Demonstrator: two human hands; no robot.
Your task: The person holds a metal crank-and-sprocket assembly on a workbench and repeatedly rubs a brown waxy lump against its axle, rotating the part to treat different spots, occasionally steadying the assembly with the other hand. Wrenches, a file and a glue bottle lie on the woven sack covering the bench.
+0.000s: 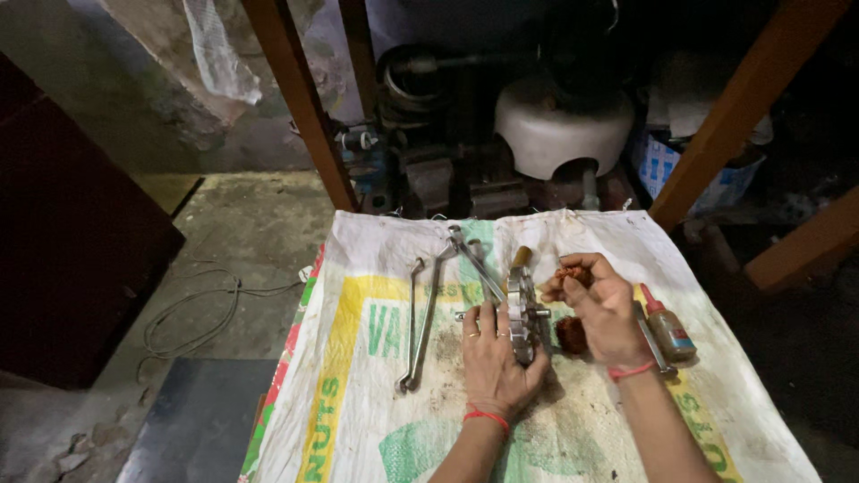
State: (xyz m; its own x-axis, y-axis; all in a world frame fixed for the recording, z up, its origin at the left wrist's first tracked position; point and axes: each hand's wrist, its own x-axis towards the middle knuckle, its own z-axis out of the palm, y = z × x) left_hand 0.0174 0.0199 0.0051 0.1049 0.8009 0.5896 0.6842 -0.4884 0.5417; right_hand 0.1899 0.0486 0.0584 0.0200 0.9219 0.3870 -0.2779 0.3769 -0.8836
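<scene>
two hands [490,362] [601,309], one disc [522,309], perhaps two spanners [420,322]

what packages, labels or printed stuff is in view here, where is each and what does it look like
Printed woven sack: spread flat under both hands as a work mat; white, with yellow, green and red print.
Small brown bottle: lying on the sack to the right of the right hand; red cap, pale label band.
Blue-and-white patterned box: on the floor behind the sack at the far right, behind a wooden beam; partly hidden.
No screens or signs show.
</scene>
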